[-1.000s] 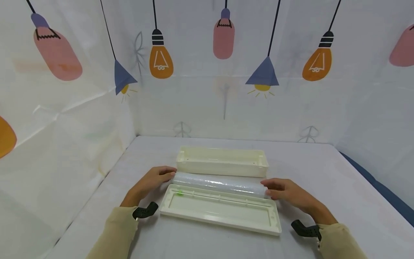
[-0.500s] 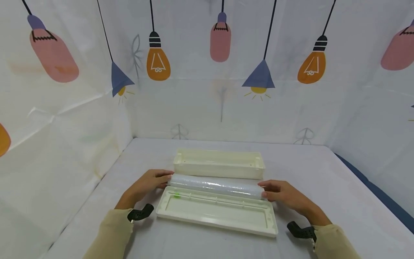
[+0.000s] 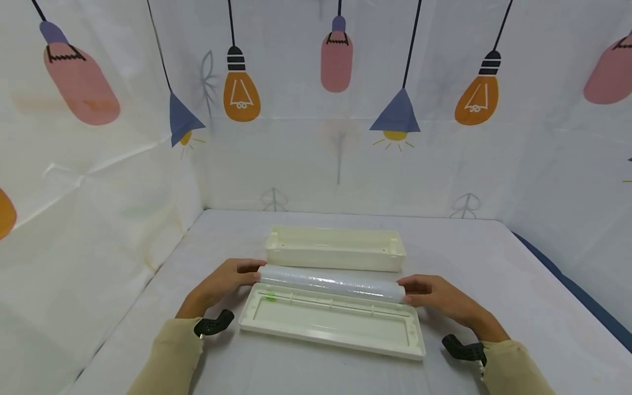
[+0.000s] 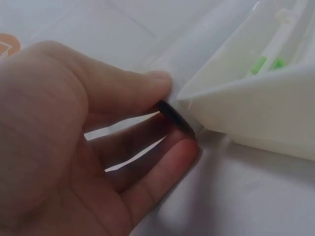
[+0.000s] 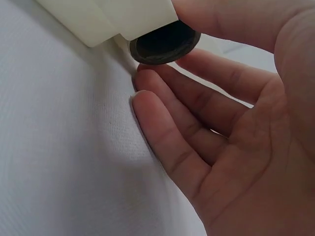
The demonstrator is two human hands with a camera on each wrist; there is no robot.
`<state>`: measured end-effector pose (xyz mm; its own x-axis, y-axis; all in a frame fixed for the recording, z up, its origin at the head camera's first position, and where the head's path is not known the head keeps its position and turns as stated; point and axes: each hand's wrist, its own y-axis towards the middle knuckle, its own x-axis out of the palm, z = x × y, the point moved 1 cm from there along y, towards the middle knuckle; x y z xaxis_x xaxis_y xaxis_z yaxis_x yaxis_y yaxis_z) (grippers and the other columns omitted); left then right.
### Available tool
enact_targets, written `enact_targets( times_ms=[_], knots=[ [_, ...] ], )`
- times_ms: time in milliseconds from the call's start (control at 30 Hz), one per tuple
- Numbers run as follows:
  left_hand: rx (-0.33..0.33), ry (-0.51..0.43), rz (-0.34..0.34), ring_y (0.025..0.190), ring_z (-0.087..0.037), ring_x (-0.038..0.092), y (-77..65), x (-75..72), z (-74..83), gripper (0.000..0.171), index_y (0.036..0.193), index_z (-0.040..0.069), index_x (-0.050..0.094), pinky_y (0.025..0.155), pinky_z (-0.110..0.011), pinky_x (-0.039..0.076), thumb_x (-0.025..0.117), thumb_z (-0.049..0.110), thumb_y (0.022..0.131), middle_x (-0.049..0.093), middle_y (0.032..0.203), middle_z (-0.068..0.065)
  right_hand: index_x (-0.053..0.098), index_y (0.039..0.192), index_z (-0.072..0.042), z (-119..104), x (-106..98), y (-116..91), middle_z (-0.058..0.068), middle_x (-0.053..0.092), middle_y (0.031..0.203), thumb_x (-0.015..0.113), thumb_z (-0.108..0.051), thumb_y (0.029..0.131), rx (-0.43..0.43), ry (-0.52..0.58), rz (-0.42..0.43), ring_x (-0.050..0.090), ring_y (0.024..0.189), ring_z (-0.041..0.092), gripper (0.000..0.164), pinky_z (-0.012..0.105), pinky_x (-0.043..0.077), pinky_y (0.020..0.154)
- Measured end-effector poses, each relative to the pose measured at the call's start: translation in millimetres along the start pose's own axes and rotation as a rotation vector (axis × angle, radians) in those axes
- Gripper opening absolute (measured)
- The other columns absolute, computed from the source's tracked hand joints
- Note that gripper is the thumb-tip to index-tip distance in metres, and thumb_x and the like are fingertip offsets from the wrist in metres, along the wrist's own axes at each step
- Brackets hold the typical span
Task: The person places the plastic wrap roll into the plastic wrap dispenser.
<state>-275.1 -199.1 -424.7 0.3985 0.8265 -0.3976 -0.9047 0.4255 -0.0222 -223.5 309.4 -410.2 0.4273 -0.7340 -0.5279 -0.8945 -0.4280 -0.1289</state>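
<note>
A roll of cling film [image 3: 331, 283] lies crosswise between a cream open box [image 3: 336, 260] behind it and a cream lid [image 3: 331, 328] in front, inner side up. My left hand [image 3: 222, 284] holds the roll's left end; in the left wrist view the thumb lies on top of the film and fingertips [image 4: 184, 152] touch the dark tube end. My right hand [image 3: 441, 296] holds the other end, thumb at the near side and fingers behind. In the right wrist view the roll's hollow end [image 5: 165, 45] shows, with the lid's corner partly covering it.
A white-covered table [image 3: 474, 247] carries everything. White printed curtains [image 3: 296, 153] stand behind and at both sides. A green piece [image 3: 270, 297] sits on the lid's rail near its left end. Dark wrist mounts [image 3: 214, 323] project from both sleeves.
The whole view has shifted slightly as the head moved. Both hands stay at the roll's ends, with only small shifts of the fingers; box and lid keep their places.
</note>
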Motion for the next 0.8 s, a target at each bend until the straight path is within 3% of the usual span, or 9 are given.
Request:
enact_targets(
  times_ms=[233,467,667,800],
  knots=[
    [0.016,0.004,0.013,0.125,-0.03,0.054,1.2,1.3,0.0,0.051,0.141,-0.001,0.055,0.111,-0.054,0.034,0.066,0.023,0.099,0.055,0.141,-0.018,0.059,0.137,-0.006,-1.4,0.2,2.1,0.017,0.057,0.138,0.067,-0.033,0.097,0.013,-0.036,0.036,0.053,0.127,0.036,0.049,0.057,0.045,0.1],
    [0.012,-0.01,0.065,0.117,-0.024,0.06,2.8,1.2,2.3,0.048,0.139,0.002,0.058,0.104,-0.042,0.042,0.069,0.021,0.096,0.062,0.133,-0.013,0.058,0.137,-0.005,0.2,1.5,3.7,0.016,0.061,0.134,0.068,-0.03,0.097,-0.018,0.006,0.044,0.056,0.124,0.033,0.048,0.045,0.048,0.097],
    [0.011,-0.104,0.08,0.109,-0.025,0.065,5.2,2.6,4.8,0.05,0.139,0.001,0.058,0.096,-0.035,0.051,0.071,0.02,0.095,0.063,0.132,-0.015,0.057,0.137,-0.003,0.1,1.3,3.9,0.016,0.061,0.133,0.069,-0.03,0.096,-0.003,0.039,0.062,0.058,0.122,0.031,0.05,0.045,0.049,0.096],
    [0.025,-0.136,0.094,0.106,-0.027,0.067,5.8,2.8,7.5,0.051,0.139,0.001,0.058,0.092,-0.033,0.054,0.072,0.024,0.095,0.063,0.132,-0.015,0.055,0.139,0.0,-0.6,0.6,2.6,0.017,0.062,0.132,0.068,-0.026,0.098,-0.016,0.075,0.064,0.061,0.115,0.028,0.051,0.037,0.053,0.089]
  ],
)
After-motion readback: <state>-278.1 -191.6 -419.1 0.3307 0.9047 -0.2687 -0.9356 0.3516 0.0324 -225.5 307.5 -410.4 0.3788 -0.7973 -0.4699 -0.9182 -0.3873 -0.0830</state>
